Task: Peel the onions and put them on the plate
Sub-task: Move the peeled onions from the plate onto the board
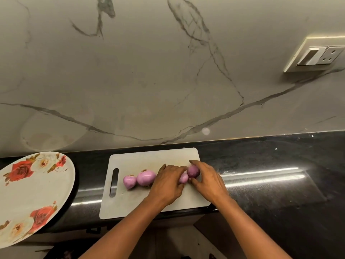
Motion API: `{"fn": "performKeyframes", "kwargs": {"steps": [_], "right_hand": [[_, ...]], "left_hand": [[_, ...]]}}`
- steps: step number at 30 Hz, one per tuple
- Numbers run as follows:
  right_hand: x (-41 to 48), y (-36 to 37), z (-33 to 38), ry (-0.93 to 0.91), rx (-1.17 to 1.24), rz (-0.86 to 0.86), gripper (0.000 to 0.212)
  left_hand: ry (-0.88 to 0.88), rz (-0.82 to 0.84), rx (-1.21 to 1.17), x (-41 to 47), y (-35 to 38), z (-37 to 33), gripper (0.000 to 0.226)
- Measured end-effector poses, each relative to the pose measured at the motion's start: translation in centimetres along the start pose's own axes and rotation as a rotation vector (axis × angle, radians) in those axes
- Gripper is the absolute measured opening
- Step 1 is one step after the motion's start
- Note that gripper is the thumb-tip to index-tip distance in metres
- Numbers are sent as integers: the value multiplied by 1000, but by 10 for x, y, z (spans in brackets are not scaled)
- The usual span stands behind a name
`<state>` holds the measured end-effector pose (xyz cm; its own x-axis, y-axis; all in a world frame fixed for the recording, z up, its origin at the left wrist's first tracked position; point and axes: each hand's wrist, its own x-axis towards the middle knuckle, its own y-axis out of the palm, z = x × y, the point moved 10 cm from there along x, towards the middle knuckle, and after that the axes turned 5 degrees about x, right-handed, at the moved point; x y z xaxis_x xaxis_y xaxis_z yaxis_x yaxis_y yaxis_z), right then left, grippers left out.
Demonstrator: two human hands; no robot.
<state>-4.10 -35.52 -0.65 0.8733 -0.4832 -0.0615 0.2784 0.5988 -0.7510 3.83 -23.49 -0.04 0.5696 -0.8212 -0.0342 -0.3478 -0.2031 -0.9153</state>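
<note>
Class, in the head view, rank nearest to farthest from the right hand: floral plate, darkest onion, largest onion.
1. Darkest onion: pinched in the right hand.
2. Largest onion: left of the left hand.
3. Floral plate: far left.

There are four onions in view, all on one white cutting board. Two of them lie side by side on the left part of the board: a smaller onion and a bigger onion, and they touch each other. The other two are between the hands: one small pale onion and one darker onion. Whether another onion hides under the hands, I cannot tell.

There are two hands, the left hand and the right hand.

One plate with roses stands on the one dark tabletop. On the wall there is one switch panel, with one switch and one socket.
</note>
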Motion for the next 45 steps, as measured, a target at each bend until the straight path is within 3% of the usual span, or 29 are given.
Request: {"fn": "performKeyframes", "kwargs": {"steps": [15,19,24,30,34,40,45], "right_hand": [[1,3,-6,-6,-15,23,73],[1,6,-8,-24,-17,48,68],[0,0,-12,-8,-46,-4,45],[2,-8,-14,18,37,-80,40],[2,-9,-17,57,56,-124,47],[-3,-10,-15,105,26,-192,37],[-12,-9,-9,114,-85,-156,51]], "left_hand": [[-101,15,-65,-1,-7,11,65],[-110,9,-91,-1,-15,10,68],[-104,17,-89,-4,-21,9,66],[-109,16,-77,-11,-25,12,60],[-125,14,-81,-12,-27,10,58],[-120,5,-81,-14,-29,3,55],[-117,6,-82,-16,-28,2,55]]}}
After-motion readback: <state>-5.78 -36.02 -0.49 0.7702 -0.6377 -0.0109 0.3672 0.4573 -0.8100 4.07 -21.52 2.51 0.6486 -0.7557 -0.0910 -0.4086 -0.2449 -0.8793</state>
